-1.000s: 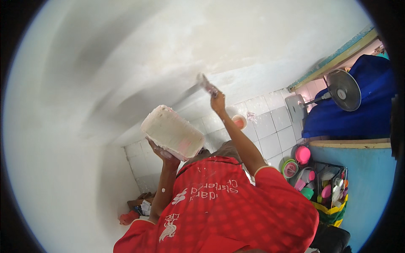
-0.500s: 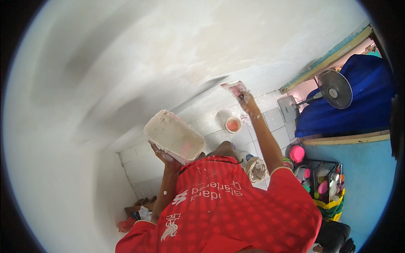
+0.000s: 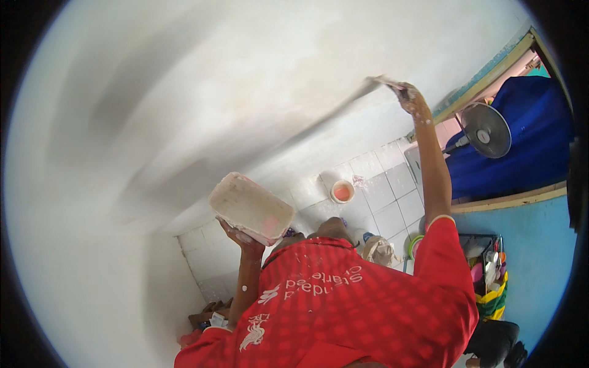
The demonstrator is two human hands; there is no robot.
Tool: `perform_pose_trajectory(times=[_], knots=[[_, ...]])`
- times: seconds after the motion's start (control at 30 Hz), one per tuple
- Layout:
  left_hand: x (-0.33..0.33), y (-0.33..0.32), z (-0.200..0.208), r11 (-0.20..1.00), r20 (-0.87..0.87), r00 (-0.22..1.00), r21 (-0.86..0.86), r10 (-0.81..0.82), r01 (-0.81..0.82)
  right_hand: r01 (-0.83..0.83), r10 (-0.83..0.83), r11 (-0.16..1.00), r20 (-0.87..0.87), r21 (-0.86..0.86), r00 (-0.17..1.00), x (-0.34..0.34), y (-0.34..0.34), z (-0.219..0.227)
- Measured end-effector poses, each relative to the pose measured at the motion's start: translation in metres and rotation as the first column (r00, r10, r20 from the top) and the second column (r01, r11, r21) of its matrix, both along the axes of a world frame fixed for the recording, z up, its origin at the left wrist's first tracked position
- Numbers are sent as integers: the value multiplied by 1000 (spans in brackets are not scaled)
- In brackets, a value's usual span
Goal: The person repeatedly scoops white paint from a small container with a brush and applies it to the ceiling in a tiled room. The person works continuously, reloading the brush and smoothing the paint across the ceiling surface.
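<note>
While the left hand [image 3: 244, 235] is clasping a pale tub [image 3: 250, 207] at eight o'clock, the right hand [image 3: 410, 100] is tightly gripping what seems a blurred scraper [image 3: 384, 80] at one o'clock.

You wear a bright red, short-sleeved shirt [image 3: 392, 303], patterned with darker red checks. White lettering [image 3: 331, 282] runs across its front, with a white logo of curved strokes [image 3: 268, 294] beside it. Nearer your left sleeve [image 3: 211, 338] sits a white, bird-shaped crest [image 3: 253, 334] with small white letters above it. Your left sleeve and right sleeve [image 3: 446, 245], 2 in all, end in narrow pale trim [image 3: 440, 219]. Your left forearm [image 3: 246, 270] carries 1 clear white spot; white flecks mark your right wrist [image 3: 423, 116]. Your 2 hands are bare, the right hand [image 3: 412, 100] smeared with white.
</note>
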State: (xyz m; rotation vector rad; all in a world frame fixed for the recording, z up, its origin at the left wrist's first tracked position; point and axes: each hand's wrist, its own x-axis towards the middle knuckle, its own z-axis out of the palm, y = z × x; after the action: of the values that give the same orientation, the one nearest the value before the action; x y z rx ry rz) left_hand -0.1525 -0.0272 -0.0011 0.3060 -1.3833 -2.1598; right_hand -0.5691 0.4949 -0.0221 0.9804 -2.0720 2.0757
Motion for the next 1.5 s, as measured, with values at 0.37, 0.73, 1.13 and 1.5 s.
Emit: perform_pose_trajectory(times=[0.37,0.73,1.13,1.5], knots=[[12,-15,2,999,22,999,38,-25,24,827,-842,521,290,213,455,66,3,-60],[37,-28,5,998,77,997,62,25,-30,830,-923,230,-158,507,352,130,-277,-89],[-23,-22,18,978,-47,989,151,-137,143,381,69,860,817,-340,573,258,-324,-49],[-22,-7,16,968,-45,986,191,-158,163,318,43,880,725,-354,688,192,-202,-24]])
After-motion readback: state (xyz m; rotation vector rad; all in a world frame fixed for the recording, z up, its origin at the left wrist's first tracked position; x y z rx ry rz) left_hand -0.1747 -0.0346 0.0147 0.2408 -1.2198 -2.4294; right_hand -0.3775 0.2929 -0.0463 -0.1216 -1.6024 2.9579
